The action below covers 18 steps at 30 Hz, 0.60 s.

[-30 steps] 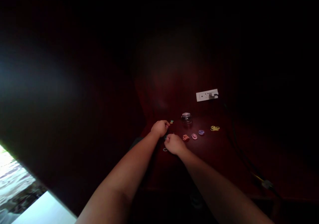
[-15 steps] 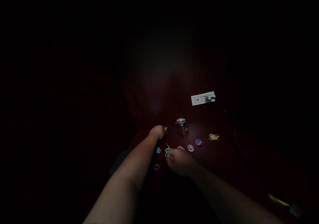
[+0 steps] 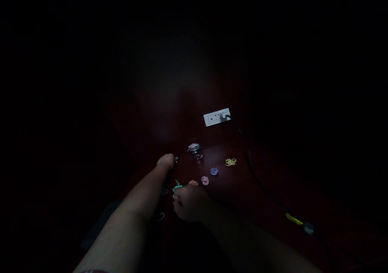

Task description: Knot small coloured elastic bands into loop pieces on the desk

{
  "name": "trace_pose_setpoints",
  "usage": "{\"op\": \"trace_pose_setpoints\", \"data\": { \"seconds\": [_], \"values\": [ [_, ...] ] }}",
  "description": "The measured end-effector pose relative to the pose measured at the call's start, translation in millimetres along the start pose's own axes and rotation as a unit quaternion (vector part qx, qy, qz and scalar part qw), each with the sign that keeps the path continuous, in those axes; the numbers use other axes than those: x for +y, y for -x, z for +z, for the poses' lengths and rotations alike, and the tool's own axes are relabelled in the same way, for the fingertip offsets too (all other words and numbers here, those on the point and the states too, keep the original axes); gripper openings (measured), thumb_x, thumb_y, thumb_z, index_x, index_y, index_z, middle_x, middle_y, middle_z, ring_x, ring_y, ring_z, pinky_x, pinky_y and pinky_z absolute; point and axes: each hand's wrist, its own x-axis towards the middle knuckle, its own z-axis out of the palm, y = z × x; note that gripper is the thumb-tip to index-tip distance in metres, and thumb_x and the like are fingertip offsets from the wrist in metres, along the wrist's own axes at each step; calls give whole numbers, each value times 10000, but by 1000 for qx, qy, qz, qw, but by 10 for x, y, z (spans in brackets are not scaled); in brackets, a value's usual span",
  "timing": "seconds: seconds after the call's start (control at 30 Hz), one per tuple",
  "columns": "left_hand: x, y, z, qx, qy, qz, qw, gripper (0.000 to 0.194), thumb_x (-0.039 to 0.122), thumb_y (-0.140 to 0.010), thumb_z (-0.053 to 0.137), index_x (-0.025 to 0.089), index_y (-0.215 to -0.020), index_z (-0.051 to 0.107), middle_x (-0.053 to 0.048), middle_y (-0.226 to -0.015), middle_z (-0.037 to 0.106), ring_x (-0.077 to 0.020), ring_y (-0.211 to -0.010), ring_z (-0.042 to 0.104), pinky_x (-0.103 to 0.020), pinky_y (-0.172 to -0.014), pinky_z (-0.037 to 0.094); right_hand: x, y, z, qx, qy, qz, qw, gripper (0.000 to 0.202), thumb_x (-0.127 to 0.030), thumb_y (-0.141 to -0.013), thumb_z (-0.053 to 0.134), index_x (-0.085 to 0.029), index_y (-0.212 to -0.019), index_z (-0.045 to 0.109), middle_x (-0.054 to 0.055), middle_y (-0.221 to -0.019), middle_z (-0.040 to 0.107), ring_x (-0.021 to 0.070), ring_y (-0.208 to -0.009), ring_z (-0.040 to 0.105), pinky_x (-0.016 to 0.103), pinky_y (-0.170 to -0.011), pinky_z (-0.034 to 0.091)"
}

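My right hand (image 3: 191, 202) is closed, its fingers pinched at a bunch of green hair ties (image 3: 177, 187) with one loop sticking up. Farther off, my left hand (image 3: 166, 161) is curled down to the tabletop beside a few small hair ties (image 3: 176, 159). Its fingertips are mostly hidden. Beyond the right hand lie little piles of orange hair ties (image 3: 193, 183), pink hair ties (image 3: 205, 180), purple hair ties (image 3: 214, 171) and yellow hair ties (image 3: 230, 162). Blue hair ties (image 3: 164, 191) sit in shadow by my left forearm, with a pale hair tie (image 3: 160, 216) nearer me.
A lidded glass jar (image 3: 195, 151) stands at the back of the dark red table (image 3: 236, 192). Behind it is a white wall socket (image 3: 216, 117) with a plug in it. A black cable (image 3: 263, 186) with a yellow tag (image 3: 294, 219) runs down the right side. The surroundings are very dark.
The view has swung right, so everything sits farther left in the picture. My right hand stays at the green hair ties and my left at the small ones; shadow now covers the blue pile.
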Motion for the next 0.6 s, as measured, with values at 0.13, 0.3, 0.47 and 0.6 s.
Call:
{"op": "trace_pose_setpoints", "data": {
  "seconds": [0.13,0.3,0.47,0.6],
  "values": [
    [21,95,-42,11,-1,6,1000,143,265,-729,539,158,-779,619,-135,-886,650,-226,-797,605,-287,-708,414,29,-5,8,4,0,13,1000,154,-319,-748,486,-195,-723,574,3,-664,610,121,-586,508,231,-528,274],
    [99,485,-352,126,92,32,987,213,273,-801,435,142,-878,584,-105,-893,640,-177,-768,582,-256,-681,405,32,-13,-2,22,-8,14,1000,149,-296,-750,499,-183,-687,573,8,-645,612,124,-602,519,244,-610,300],
    [243,1330,-668,181,288,117,933,242,358,-795,458,158,-849,583,-44,-790,638,-146,-700,573,-240,-648,425,-41,13,-51,50,-39,28,998,107,-251,-743,507,-180,-679,556,2,-655,601,109,-580,494,231,-570,284],
    [295,2019,-601,166,435,122,877,276,392,-776,505,147,-875,582,-44,-786,633,-135,-704,574,-230,-637,437,-134,120,-71,97,-82,18,992,38,-195,-731,508,-188,-708,537,-16,-618,562,101,-565,468,221,-578,302]
  ]
}}
